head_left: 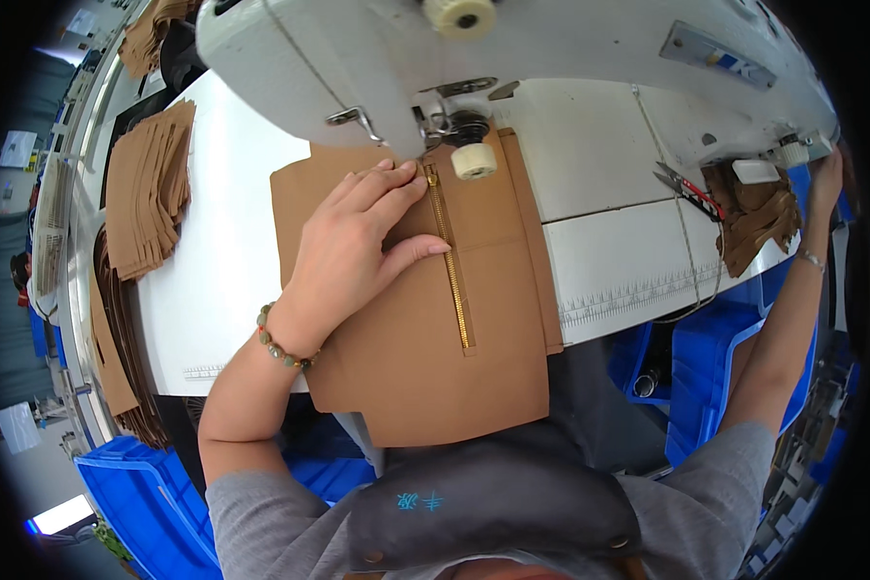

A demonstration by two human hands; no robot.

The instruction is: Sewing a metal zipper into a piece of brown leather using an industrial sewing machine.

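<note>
A tan leather panel [454,367] with a gold zipper [451,261] lies on the white sewing table [222,271], its far end under the presser foot [454,135] of a white sewing machine [551,39]. My left hand [353,246] presses flat on the panel just left of the zipper, fingertips near the needle. My right hand [826,169] reaches far right to the machine's end; what its fingers touch is hidden at the frame edge.
Stacks of tan leather pieces [150,188] lie at the table's left. More tan scraps [759,217] and small snips [686,188] sit at the right. Blue plastic bins [145,503] stand below on both sides.
</note>
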